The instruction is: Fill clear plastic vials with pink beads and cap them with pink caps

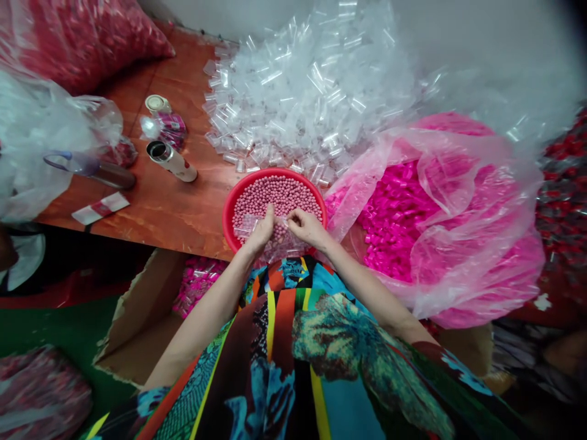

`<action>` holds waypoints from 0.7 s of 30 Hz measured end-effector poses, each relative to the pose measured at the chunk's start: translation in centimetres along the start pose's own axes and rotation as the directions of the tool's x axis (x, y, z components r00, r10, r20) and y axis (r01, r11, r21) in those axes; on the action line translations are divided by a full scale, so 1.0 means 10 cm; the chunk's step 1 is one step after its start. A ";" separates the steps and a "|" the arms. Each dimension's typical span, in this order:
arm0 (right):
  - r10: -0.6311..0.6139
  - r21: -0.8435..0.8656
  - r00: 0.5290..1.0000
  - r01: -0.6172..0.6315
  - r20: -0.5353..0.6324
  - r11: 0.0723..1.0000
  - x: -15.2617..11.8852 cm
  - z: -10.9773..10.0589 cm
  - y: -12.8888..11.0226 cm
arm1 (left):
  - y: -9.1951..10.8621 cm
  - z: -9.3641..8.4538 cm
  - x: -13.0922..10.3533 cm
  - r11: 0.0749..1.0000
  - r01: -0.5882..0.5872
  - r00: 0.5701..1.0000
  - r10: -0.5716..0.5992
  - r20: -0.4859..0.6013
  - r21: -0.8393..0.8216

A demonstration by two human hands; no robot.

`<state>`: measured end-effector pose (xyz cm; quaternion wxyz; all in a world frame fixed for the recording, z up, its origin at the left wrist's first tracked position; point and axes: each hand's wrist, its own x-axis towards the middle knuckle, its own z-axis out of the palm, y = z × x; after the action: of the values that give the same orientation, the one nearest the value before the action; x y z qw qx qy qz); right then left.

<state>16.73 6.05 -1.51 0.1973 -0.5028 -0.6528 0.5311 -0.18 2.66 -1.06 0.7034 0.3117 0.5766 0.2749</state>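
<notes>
A red bowl (228, 221) at the table's front edge holds many small pink beads (287, 189). Several clear plastic cases (290, 245) lie over the beads on the near side. My left hand (263, 229) is over the bowl's near left part, its fingers closed around a clear plastic case (277, 222) and its thumb pointing up. Just to its right, my right hand (306, 226) is closed in a pinch beside that case. Whatever its fingertips hold is too small or hidden to make out.
Behind the bowl rises a heap of clear plastic cases (312, 91). An open pink bag (477, 244) with bright pink caps (398, 214) stands right. Left are an open flask (174, 162), a bottle (105, 171) and filled bags. A cardboard box (137, 324) sits below the table edge.
</notes>
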 end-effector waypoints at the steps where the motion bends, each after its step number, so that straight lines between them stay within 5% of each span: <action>1: 0.031 0.002 0.998 -0.031 -0.049 1.000 0.00 0.02 0.03 | 0.00 0.01 0.00 0.998 0.016 1.000 -0.015 0.016 -0.057; 7: 0.209 0.217 0.974 -0.188 -0.081 0.958 -0.17 -0.01 0.24 | 0.03 0.01 -0.09 0.938 0.074 0.988 -0.022 0.153 -0.338; 13: 0.364 0.446 0.931 -0.334 0.018 0.831 -0.63 -0.52 0.44 | 0.01 -0.05 -0.09 0.910 0.072 0.990 -0.015 0.140 -0.408; 17: 0.548 0.460 0.778 -0.383 -0.308 0.801 -0.77 -0.95 0.73 | 0.03 -0.05 -0.04 0.897 0.027 0.997 0.006 0.074 -0.442; 21: 0.574 0.367 0.567 -0.445 -0.591 0.817 -0.67 -1.22 1.05 | 0.07 0.01 -0.04 0.906 0.042 0.998 -0.018 0.061 -0.420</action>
<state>33.87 5.59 -4.69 0.3028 -0.8078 -0.3102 0.3994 -0.20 2.80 -0.24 0.7739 0.1512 0.4888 0.3732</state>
